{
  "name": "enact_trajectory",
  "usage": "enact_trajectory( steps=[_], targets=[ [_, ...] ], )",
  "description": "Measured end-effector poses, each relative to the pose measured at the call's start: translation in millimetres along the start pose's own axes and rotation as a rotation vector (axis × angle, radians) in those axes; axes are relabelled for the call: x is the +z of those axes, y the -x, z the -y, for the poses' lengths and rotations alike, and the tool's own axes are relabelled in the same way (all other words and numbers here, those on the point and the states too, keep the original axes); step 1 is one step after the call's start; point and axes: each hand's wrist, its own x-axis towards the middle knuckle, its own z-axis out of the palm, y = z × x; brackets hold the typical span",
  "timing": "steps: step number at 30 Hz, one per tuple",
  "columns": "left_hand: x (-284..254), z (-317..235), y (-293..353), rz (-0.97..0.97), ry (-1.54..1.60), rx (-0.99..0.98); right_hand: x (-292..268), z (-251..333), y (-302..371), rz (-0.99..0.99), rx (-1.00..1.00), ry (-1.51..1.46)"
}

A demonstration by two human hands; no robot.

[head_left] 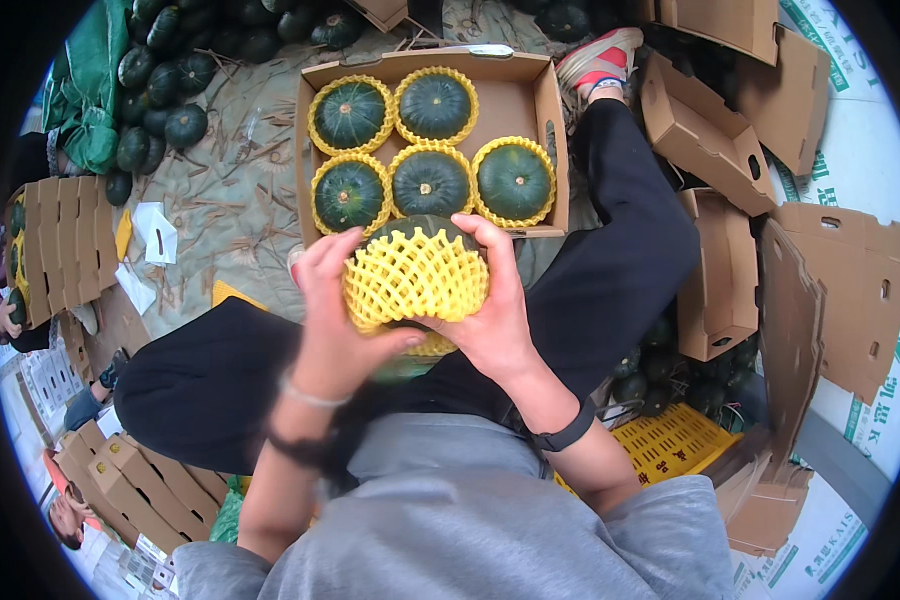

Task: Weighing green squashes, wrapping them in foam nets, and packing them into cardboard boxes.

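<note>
Groundsheet (228,195), seemingly cloth, bears a carton (505,108) beyond left hand (332,300) and right hand (500,310), both half-curled, holding netted squash (415,275).

The left hand (332,305) and right hand (500,312) are facing each other, fingers (492,238) curving inward; both forearms (582,448) are pointing forward.

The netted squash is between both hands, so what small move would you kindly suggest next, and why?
I'd perhaps lower the netted squash into the far-right corner of the box: the left hand and right hand cup it, and five other squashes leave that corner bare.
</note>
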Motion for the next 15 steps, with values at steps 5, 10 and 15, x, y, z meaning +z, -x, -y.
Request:
enact_trajectory(
  steps=[5,10,15],
  targets=[
    [19.8,4.3,5.9,0.036,1.397,-0.552,-9.7,-4.3,2.8,0.125,0.153,-0.182],
    [16.9,10.1,2.2,0.15,1.74,-0.749,-22.6,-2.0,-2.7,0.16,0.333,-0.523],
    [17.3,11.5,0.5,0.177,1.867,-0.79,-16.1,7.4,-3.7,0.069,0.47,-0.694]
  ],
)
